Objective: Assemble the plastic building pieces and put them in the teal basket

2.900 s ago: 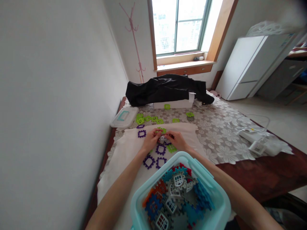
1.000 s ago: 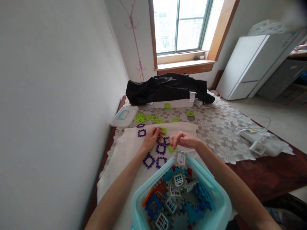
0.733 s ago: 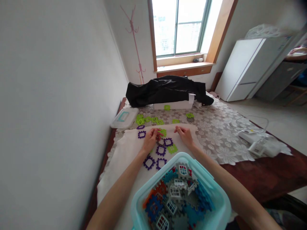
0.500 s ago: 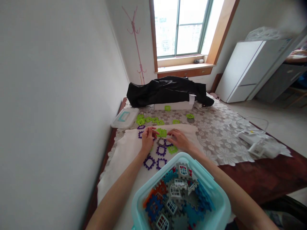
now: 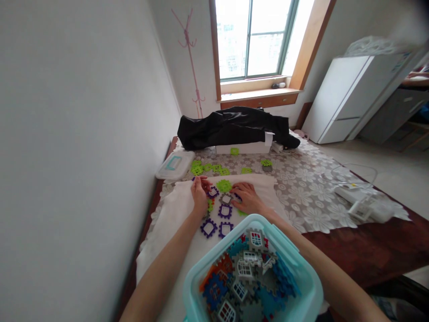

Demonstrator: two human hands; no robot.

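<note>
On the white cloth (image 5: 167, 210), a green notched piece (image 5: 224, 186) lies flat between my two hands, apart from both. My left hand (image 5: 200, 193) is beside a purple square frame (image 5: 213, 192), its fingers loosely bent and apart; contact with the frame is unclear. My right hand (image 5: 247, 197) rests palm down with fingers stretched out, partly covering a purple piece (image 5: 237, 196) and a green one. A grey frame (image 5: 226, 199) sits just below the green piece. Nearer to me lie several purple frames (image 5: 225, 211). Green and orange bits show beside my left wrist.
A turquoise tub (image 5: 197, 273) full of coloured notched pieces stands close in front of me, between my forearms. Green pieces (image 5: 216, 168) lie beyond the cloth. A white lid (image 5: 175, 165) is at left; black fabric (image 5: 234, 127) covers a white box at the back.
My left hand has moved left, away from the green piece, uncovering a purple frame. My right hand has shifted slightly and now covers more of the purple piece. The green piece looks slightly turned.
</note>
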